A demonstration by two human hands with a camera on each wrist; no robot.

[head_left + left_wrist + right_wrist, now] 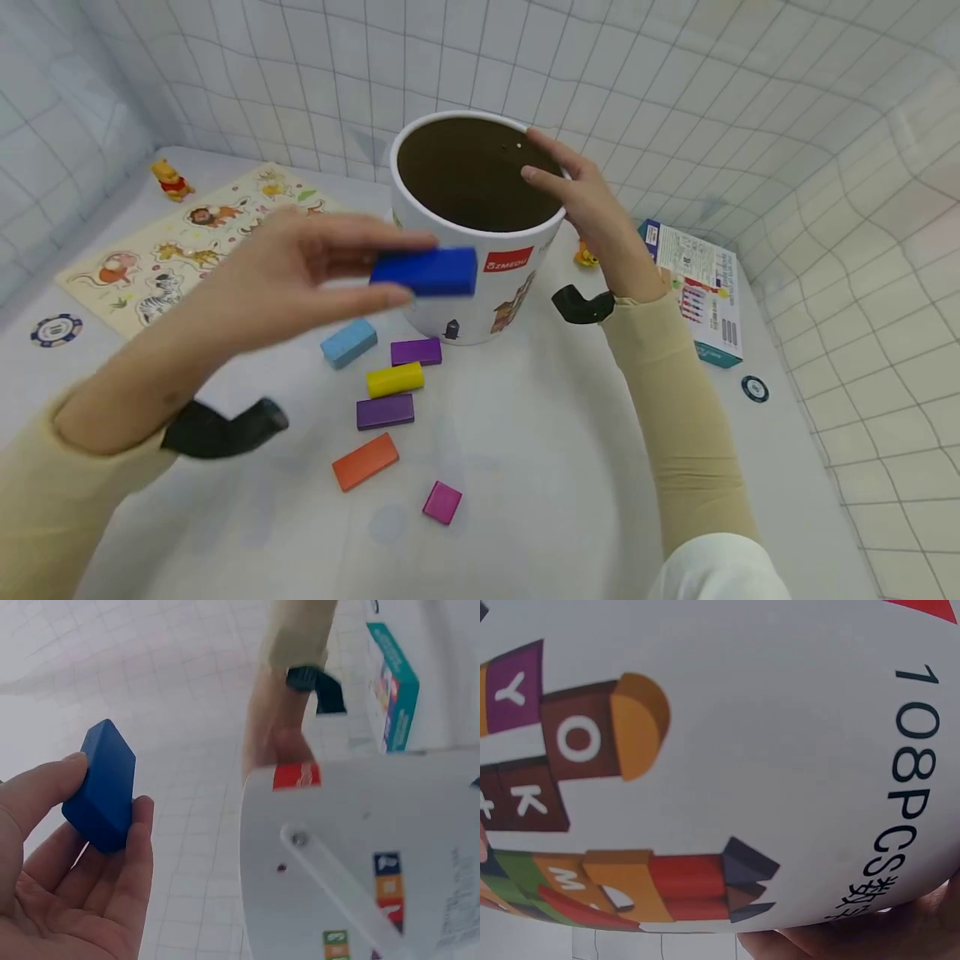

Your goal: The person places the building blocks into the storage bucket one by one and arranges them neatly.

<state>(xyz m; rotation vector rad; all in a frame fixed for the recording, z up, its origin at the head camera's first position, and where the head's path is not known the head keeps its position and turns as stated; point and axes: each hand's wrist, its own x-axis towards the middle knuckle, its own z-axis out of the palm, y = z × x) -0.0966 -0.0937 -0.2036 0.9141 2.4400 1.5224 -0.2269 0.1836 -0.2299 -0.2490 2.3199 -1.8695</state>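
A blue rectangular block [426, 271] is pinched between the thumb and fingers of my left hand [300, 267], in the air in front of the white bucket [450, 312]. The left wrist view shows the same blue block [105, 787] with the thumb on one side and fingers on the other. My right hand [596, 200] grips the bucket's right rim, with fingers over the edge. The bucket's dark inside shows no blocks from here. In the right wrist view the printed bucket wall [780, 750] fills most of the picture, and part of the right hand [885, 934] shows below.
On the white table lie a light blue block [349, 343], purple blocks [416, 352], a yellow block [395, 380], an orange block [366, 462] and a magenta block [442, 502]. An animal board [202, 237] and bear figurine [172, 179] are left; a box [705, 292] is right.
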